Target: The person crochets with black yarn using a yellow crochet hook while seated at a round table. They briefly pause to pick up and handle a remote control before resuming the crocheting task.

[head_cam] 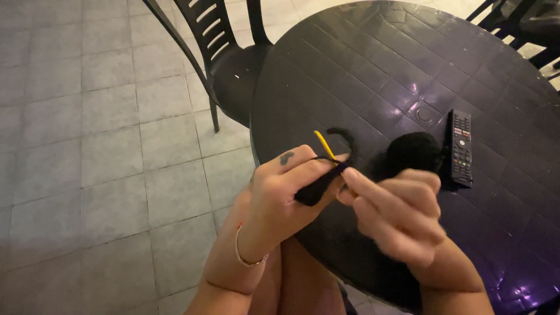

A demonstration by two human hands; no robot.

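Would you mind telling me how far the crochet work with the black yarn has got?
Done: a small black crocheted piece hangs from the left hand. In hand: the right hand works the yellow hook at its top edge. Left: a full-looking ball of black yarn sits on the table beside the remote.

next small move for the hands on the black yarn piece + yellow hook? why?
Probably draw the yellow hook back through the black crochet piece. The left hand pinches the piece, the right hand meets it at the hook, and a yarn strand loops by the hook toward the yarn ball.
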